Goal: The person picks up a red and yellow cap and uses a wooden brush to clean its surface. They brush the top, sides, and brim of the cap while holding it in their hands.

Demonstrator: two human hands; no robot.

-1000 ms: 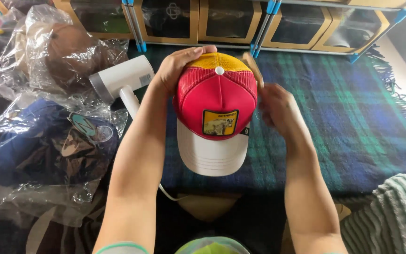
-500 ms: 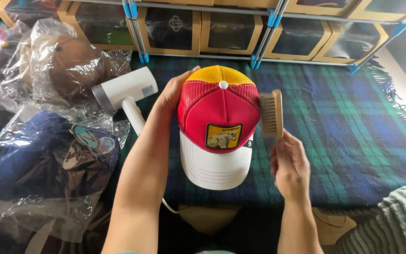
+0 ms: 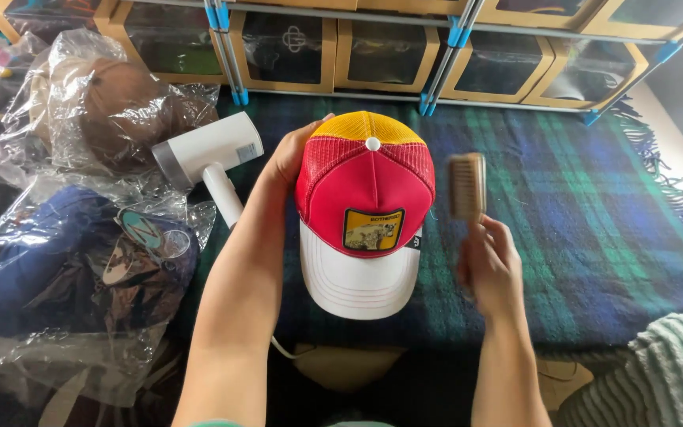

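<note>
Beside cap (image 3: pixel 364 198), brush (image 3: pixel 467 187) in fingers (image 3: pixel 490 245)

Single head-worn view, steeply downward, close over plaid blanket (image 3: pixel 594 261), facing storage boxes (image 3: pixel 373 47)

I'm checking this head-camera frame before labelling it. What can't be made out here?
- Wooden brush in the right hand: motion blur hides its bristles.
- Left hand: fingers hidden behind the red and yellow cap.
- Caps in clear plastic bags: glare and creases obscure their details.
- Cardboard boxes on the shelf: dark windows, tops cut off by the frame edge.
- White handheld steamer: its handle's lower end is hidden by the left forearm.
</note>
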